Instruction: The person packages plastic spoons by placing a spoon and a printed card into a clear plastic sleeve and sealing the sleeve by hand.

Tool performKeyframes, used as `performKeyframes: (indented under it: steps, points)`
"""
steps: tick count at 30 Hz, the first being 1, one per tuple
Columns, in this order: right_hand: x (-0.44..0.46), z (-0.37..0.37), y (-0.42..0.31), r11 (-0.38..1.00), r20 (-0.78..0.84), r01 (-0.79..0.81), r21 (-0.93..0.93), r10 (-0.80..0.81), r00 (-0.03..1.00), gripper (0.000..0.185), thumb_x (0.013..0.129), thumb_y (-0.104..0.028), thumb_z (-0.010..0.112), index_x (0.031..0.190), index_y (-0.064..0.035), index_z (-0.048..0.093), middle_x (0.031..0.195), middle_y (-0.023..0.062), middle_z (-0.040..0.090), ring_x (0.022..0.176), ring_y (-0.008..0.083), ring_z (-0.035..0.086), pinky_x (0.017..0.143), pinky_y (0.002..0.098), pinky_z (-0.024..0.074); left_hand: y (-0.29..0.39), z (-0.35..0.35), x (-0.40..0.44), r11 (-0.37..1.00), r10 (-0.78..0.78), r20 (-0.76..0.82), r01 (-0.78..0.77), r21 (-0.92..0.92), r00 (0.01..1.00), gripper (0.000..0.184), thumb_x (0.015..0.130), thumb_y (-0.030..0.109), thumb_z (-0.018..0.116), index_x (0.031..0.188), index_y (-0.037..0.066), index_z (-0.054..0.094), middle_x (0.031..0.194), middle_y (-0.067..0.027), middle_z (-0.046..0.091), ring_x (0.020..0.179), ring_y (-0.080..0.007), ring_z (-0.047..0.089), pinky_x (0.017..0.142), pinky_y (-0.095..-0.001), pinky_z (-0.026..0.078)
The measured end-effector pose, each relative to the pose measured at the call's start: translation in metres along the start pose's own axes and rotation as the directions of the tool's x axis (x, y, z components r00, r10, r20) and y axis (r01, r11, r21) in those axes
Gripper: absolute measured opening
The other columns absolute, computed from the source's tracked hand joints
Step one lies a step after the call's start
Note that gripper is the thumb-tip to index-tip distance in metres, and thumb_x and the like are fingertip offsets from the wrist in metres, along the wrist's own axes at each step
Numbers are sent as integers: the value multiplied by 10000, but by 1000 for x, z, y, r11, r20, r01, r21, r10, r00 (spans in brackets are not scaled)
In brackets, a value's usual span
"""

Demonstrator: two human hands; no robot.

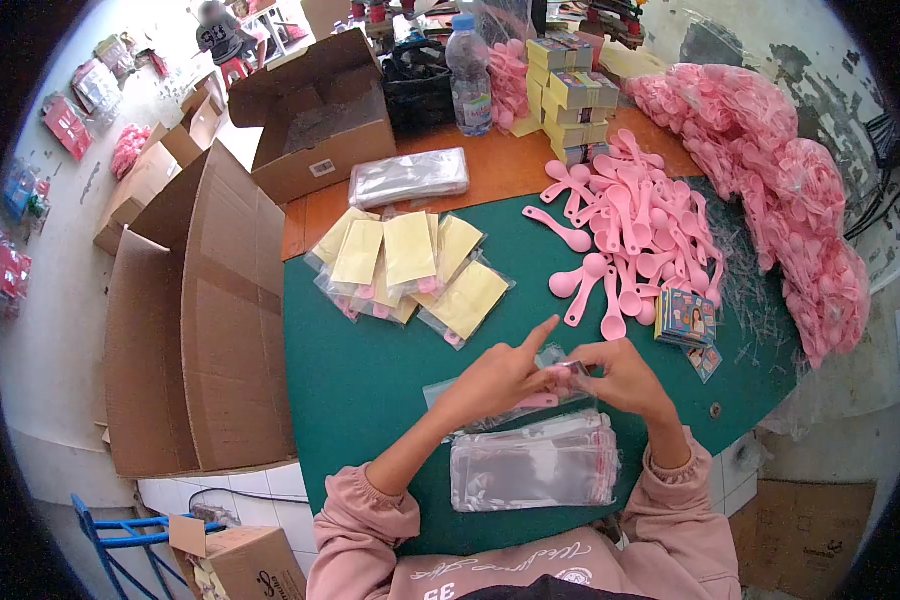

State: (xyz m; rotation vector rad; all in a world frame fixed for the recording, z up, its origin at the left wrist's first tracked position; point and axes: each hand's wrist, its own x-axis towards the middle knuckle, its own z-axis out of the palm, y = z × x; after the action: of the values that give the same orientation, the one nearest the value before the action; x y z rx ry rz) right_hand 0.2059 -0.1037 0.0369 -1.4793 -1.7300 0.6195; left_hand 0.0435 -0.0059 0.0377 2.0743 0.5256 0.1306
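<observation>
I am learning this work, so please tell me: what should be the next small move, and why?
Probably, close the clear bag at the end where the left hand and right hand meet: the fingers are already there, and a pink handle shows through the plastic.

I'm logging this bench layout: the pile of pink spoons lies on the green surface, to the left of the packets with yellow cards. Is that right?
Not quite: the pile of pink spoons lies to the right of the packets with yellow cards, as the head view shows. It does lie on the green surface.
</observation>
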Motion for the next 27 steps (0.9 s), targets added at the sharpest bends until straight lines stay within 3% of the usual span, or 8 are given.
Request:
performKeyframes:
  steps: [2,4,7,15,21,23,25,27]
  points:
    - [-4,-6,6,804,176,-384,455,341,923,202,689,-73,660,648,-15,471,605,5,504,540,103,454,497,263,380,-16,-13,2,998,57,124,-60,20,991,605,857,338,511,1341,93,244,746,-164,620,689,-293,603,612,-355,454]
    - [-3,-17,11,808,140,-410,422,389,910,169,680,-59,664,668,-28,499,623,-12,507,565,74,456,508,237,382,-30,-36,4,987,155,368,-131,-89,917,578,859,304,532,1331,94,272,871,-79,636,819,-144,597,702,-300,463]
    - [0,-21,12,774,115,-444,452,443,889,151,675,-67,681,702,-43,535,645,-29,512,596,45,463,522,210,386,-47,-40,4,881,308,163,-217,-420,937,549,835,188,582,1305,80,320,949,-50,606,872,-115,553,740,-278,459]
    - [2,-31,8,798,143,-489,353,470,871,184,679,-101,698,758,-14,557,715,9,564,627,64,503,575,197,404,-37,-49,-3,795,98,313,115,-595,945,503,832,91,557,1286,97,342,1014,-93,565,806,-117,571,713,-239,485]
    - [17,-22,10,964,-353,-236,122,265,897,149,716,-31,661,842,3,589,733,40,609,651,94,566,596,230,454,-25,-1,-12,970,-69,-436,-41,-239,897,478,867,108,510,1292,87,292,930,-124,579,803,-167,607,665,-269,511]
    - [29,-19,-12,953,-306,-302,-4,286,908,238,698,-55,672,907,-7,569,833,101,609,725,145,589,667,263,476,-31,10,-12,773,-136,-237,-47,-633,962,517,907,142,446,1340,95,167,1001,-160,563,867,-208,609,722,-283,499]
    - [32,-12,-17,996,-55,29,-82,-33,998,276,704,-79,661,947,-5,554,1004,149,573,868,218,578,761,312,463,-26,11,-15,319,-231,34,108,-942,972,574,935,180,385,1365,121,10,1053,-196,547,916,-234,599,770,-293,487]
    - [28,-2,-13,987,19,117,-110,-116,993,280,713,-103,646,962,-17,550,1030,160,531,943,281,531,800,358,430,-38,16,-15,339,-222,26,102,-935,975,596,945,179,347,1364,140,-75,1089,-215,530,965,-261,582,799,-312,482]
